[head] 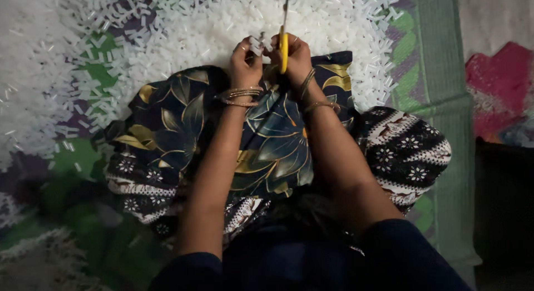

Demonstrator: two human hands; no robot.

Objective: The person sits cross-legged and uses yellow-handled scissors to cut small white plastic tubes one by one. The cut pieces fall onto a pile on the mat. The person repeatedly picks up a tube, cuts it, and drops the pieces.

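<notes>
Left grip: left hand [246,56] pinched shut on a small white piece [257,43], held up just past its fingertips.
Right grip: right hand [296,55] closed round the yellow handle of the scissors [284,46]; how far the blades stand apart cannot be told.
Piece, place: between the two grips, touching the left fingers, just beside the scissors on their left.
Scissors, long axis: runs straight away from the body, blades [286,7] pointing out over the pile [222,24].
Key relation: the piece lies crosswise to the blades, to their left; the left hand is nearer to it and carries it.
Pile, place: beyond both grips, white cut bits spread wide on the mat [434,74].
Below the grips: lap cloth [272,146], dark with leaf print.
Wrists: bangles [242,95] on both.
</notes>
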